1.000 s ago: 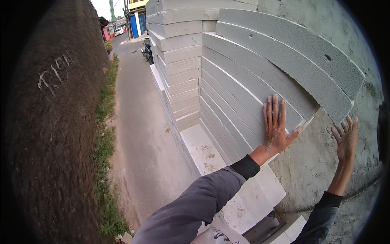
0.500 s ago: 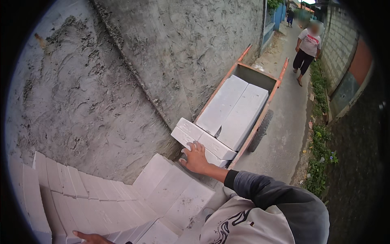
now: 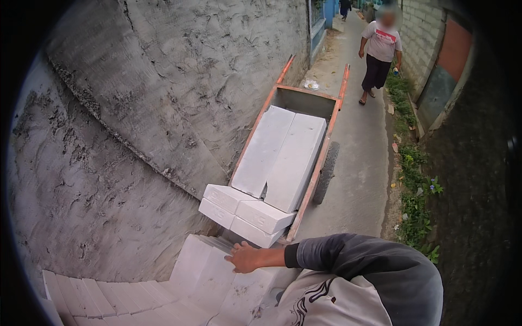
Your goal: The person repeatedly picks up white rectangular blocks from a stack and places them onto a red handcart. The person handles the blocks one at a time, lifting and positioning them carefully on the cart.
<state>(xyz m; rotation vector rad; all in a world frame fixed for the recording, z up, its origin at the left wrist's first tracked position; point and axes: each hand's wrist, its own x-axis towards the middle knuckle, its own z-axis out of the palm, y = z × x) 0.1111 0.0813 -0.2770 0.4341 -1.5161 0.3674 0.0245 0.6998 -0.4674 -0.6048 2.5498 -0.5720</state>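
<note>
One rough grey wall [image 3: 109, 163] far left, running along the cart's [image 3: 302, 102] left side. Row of pale blocks [image 3: 117, 296] at its foot, lower left of the cart, packed edge to edge, partly cut off by the lower rim. Left hand out of frame, can't tell its grip. Taller pile [image 3: 190, 266] just below the cart's near end, same pale blocks, dirt marks on top. Right hand [image 3: 244, 257] over that pile, just below the cart's load; grip fairly wide, fingers apart, nothing seen in it. Contact with the pile: can't tell. Cart: orange rails, grey inside. Two long slabs [image 3: 266, 146] side by side in it, lengthwise; small blocks [image 3: 266, 215] two high across its near end, left ones jutting past the left rail. Handles [image 3: 344, 81] at the cart's far end. Wheel [image 3: 326, 174], black, outside its right rail. Grey sleeve [image 3: 375, 261] below and right of the cart. Lane [image 3: 359, 163] right of the cart; walker [image 3: 379, 54] on it past the handles, light shirt, dark bottoms, small thing in one hand. Weeds [image 3: 413, 168] farther right of the cart, then red-and-grey door [image 3: 454, 49].
</note>
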